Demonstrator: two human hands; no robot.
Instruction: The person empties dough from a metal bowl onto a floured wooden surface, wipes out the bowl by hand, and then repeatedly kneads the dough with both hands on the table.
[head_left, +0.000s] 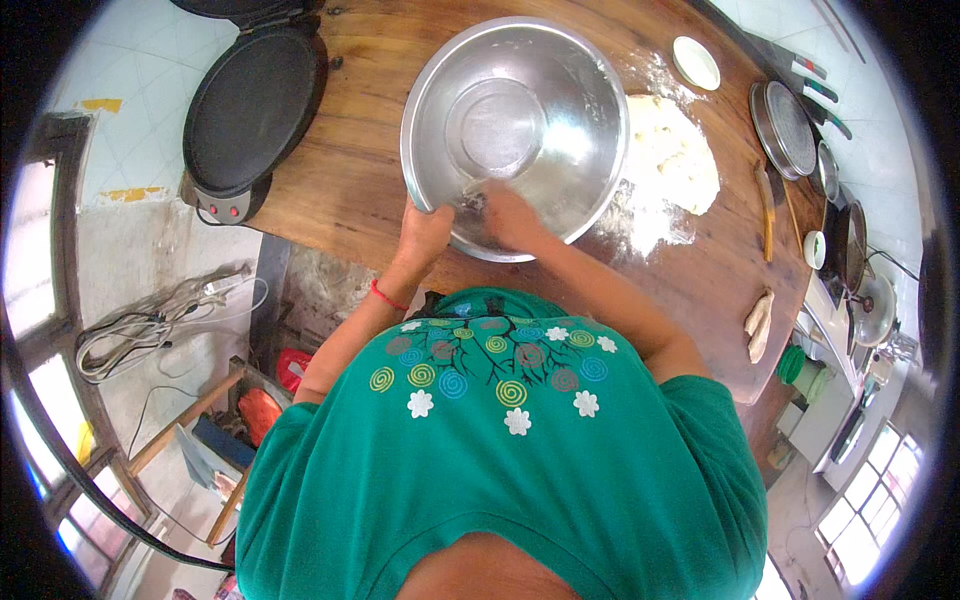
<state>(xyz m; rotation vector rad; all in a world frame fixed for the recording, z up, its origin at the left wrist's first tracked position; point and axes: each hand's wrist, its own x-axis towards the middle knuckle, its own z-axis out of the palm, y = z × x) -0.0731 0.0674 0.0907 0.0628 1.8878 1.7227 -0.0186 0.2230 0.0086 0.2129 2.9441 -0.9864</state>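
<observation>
In front of me on the wooden table is a wide stainless steel bowl with whitish smears on its inner wall. My left hand grips the near left part of its rim, thumb on the inside. Inside the bowl, my right hand is against the near wall, blurred by motion. Its fingertips are unclear, and I cannot tell if they hold something. Right beside the bowl lies a pale mass of dough, with loose white flour around it.
An open electric griddle stands at the left. A small white dish, a round metal pan, a wooden stick and a crumpled cloth lie to the right. Knives hang on the right wall.
</observation>
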